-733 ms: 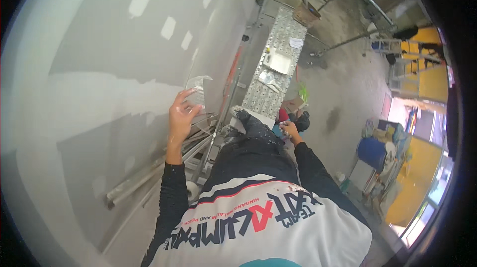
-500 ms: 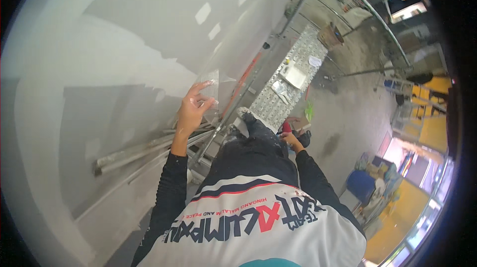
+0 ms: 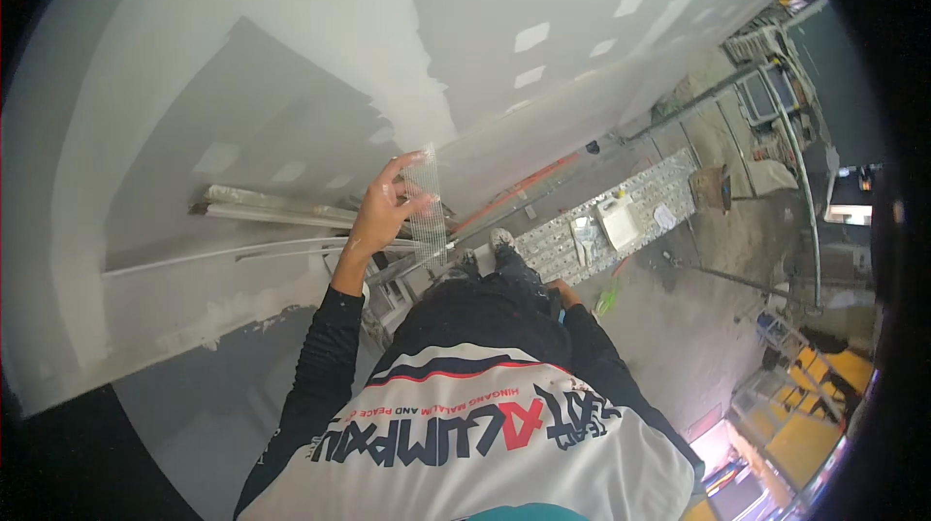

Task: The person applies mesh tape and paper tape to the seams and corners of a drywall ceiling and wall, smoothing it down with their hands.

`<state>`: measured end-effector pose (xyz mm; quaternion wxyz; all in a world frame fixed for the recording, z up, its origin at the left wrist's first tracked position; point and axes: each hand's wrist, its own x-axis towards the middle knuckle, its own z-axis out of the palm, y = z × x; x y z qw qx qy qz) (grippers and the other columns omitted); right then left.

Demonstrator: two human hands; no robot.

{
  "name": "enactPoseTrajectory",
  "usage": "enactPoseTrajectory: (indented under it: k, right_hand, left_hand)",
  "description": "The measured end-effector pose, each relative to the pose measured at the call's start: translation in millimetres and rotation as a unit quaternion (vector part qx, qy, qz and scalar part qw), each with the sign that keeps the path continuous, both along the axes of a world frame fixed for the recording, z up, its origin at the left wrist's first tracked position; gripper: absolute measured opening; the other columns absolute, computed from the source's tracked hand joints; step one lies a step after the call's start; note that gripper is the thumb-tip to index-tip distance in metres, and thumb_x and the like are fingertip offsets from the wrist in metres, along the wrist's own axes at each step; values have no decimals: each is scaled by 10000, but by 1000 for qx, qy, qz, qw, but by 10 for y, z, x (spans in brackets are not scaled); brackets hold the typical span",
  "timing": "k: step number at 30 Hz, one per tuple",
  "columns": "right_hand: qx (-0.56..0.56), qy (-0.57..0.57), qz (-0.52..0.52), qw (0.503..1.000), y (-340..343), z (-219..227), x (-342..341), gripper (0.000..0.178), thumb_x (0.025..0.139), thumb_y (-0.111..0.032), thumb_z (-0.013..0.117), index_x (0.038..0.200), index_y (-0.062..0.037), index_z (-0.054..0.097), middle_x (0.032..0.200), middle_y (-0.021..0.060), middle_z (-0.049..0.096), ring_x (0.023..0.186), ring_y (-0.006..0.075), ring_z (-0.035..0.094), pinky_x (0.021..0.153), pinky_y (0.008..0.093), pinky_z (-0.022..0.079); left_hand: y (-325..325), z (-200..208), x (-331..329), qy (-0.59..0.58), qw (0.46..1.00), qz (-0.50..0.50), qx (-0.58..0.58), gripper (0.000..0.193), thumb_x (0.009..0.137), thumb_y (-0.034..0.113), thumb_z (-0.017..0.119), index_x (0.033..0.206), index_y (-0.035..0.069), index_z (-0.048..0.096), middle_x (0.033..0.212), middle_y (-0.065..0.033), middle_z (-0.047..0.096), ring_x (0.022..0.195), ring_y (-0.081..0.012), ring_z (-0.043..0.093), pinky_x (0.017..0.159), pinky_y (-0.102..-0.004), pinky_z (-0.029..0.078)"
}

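Observation:
A strip of white, see-through mesh tape (image 3: 424, 216) hangs from my left hand (image 3: 380, 216), pinched between thumb and fingers. The strip is upright in front of the grey wallboard (image 3: 504, 27), which has white filler patches and broad smeared bands; whether it touches the wall I cannot tell. My right hand (image 3: 564, 294) is down beside my right hip, against my dark trousers (image 3: 485, 306). Its fingers are mostly hidden, and no held thing shows there.
I stand at the near end of a perforated metal plank (image 3: 548, 254). On it lie a white tray (image 3: 619, 222) and a flat, pale tool (image 3: 584, 236). Long boards (image 3: 281, 209) lean by the wall at left. Scaffold tubes (image 3: 801, 172) rise at right, above a concrete floor (image 3: 679, 337).
My view has turned, bringing more wall into sight. The mesh strip now hangs longer below my left hand. A red thing seen at my right hand earlier no longer shows.

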<state>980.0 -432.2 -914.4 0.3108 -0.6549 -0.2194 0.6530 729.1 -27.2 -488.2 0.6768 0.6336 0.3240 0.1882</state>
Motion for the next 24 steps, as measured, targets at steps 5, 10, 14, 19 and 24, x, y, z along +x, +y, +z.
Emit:
enactPoseTrajectory:
  k: [5,10,14,19,24]
  right_hand:
    - [76,-116,-29,990,163,-1032,-184,219,889,-138,627,1020,-27,764,812,120,722,696,316,681,639,447,530]
    - [239,-198,189,932,-319,-1664,247,374,966,-175,618,1309,-45,689,1186,109,742,1084,259,675,935,388,523]
    - [103,-211,92,968,110,-1844,-45,307,893,-216,678,1144,-57,753,1156,177,748,1045,381,702,911,443,537]
    - [89,-91,108,986,1249,-1037,-476,297,888,-233,687,1118,-60,761,1128,174,754,1034,389,704,906,442,539]
    - [104,-71,186,975,1539,-834,-505,295,885,-233,690,1111,-60,763,1116,175,755,1024,392,706,899,443,542]
  left_hand:
    - [-20,-73,-96,10,999,47,-7,590,926,-56,711,1467,4,483,1435,-99,525,964,-152,661,785,-302,631]
    - [-35,86,-167,5,995,67,-71,700,882,-96,737,1498,14,425,1446,-103,515,979,-160,664,799,-319,637]
    - [31,94,-191,4,993,99,-59,697,861,-128,739,1473,39,452,1472,-96,437,1063,-193,670,805,-340,670]
    - [-119,121,-753,35,975,218,-31,646,859,-94,767,1437,32,508,1357,-108,587,1053,-192,694,839,-355,665]
    - [-329,-75,-637,33,968,246,-25,486,914,21,776,1363,54,595,1240,-111,700,1021,-169,723,854,-325,629]
